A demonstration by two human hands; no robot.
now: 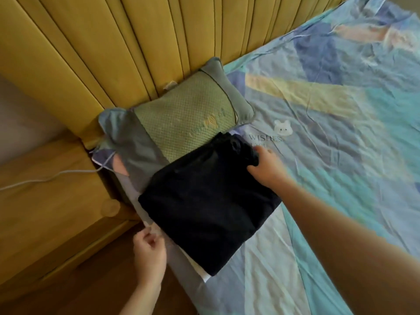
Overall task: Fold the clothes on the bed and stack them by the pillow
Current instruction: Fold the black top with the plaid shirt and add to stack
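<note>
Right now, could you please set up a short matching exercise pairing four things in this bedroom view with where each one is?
Things:
1. green pillow
2. folded black garment
3. right hand
4. white cable

Places:
A. on the wooden bedside cabinet
B. against the yellow headboard
C. on the garment's far corner
D. on the bed sheet, just in front of the pillow

Pairs: 1-B, 2-D, 3-C, 4-A

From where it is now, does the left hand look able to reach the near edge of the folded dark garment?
Probably yes. The left hand hovers, fingers loosely curled, just beside the near corner of the folded dark garment, with nothing between them. The right hand grips the far side only.
</note>
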